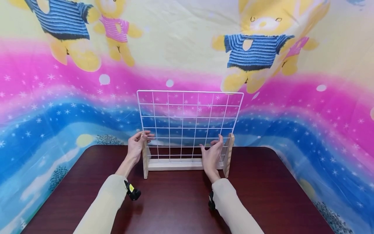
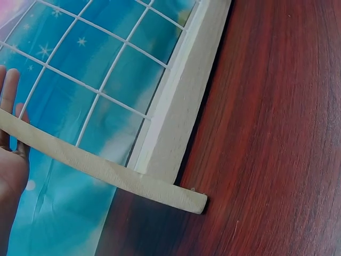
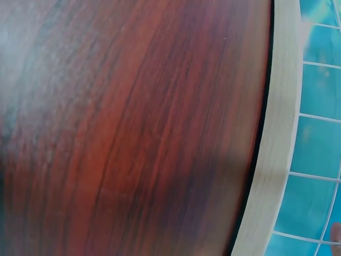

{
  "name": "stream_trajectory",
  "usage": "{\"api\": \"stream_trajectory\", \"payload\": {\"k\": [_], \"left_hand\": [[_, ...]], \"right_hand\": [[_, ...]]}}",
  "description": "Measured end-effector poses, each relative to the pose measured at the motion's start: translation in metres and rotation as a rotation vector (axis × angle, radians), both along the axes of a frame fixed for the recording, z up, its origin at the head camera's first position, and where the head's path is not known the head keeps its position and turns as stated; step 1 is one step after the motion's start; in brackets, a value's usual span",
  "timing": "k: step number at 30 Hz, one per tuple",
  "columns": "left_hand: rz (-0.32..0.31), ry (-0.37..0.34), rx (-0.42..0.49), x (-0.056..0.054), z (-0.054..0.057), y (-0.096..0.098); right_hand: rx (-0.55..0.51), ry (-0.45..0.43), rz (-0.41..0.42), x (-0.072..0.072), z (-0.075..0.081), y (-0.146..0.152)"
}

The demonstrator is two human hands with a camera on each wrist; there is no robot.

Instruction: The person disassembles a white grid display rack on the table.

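Observation:
A white wire grid rack (image 1: 190,127) stands upright on the table, held between two wooden side posts joined by a pale wooden base bar (image 1: 175,166). At the upper end of the left side post (image 2: 101,169), my left hand (image 1: 135,146) grips with the thumb in front and the fingers reaching past behind it. My right hand (image 1: 211,156) is in front of the grid beside the right side post (image 1: 229,156), thumb spread to the left and fingers pointing up at the wires. In the right wrist view only a fingertip (image 3: 335,237) shows at the edge.
The rack stands toward the back of a dark red-brown wooden table (image 1: 175,201) with rounded far corners. Behind and around it hangs a colourful cloth (image 1: 181,42) printed with bears and snowflakes. Small black cameras (image 1: 133,191) are strapped at the sleeve cuffs.

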State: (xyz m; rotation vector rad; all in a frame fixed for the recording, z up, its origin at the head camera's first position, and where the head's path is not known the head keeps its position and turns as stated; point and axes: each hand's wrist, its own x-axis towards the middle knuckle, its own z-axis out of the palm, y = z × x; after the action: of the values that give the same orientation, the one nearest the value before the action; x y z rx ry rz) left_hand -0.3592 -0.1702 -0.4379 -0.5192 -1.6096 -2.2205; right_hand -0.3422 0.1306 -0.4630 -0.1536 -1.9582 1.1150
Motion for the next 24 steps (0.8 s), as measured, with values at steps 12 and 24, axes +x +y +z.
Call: {"api": "stream_trajectory", "payload": {"k": [12,24], "left_hand": [[-0.040,-0.036,-0.034,-0.003,0.002,-0.006],[-0.043,-0.050,-0.050,0.010,0.014,-0.002]], "right_hand": [[-0.062,0.069,0.024,-0.005,0.002,0.000],[-0.090,0.057,0.033,-0.006,0.002,0.000]]}}
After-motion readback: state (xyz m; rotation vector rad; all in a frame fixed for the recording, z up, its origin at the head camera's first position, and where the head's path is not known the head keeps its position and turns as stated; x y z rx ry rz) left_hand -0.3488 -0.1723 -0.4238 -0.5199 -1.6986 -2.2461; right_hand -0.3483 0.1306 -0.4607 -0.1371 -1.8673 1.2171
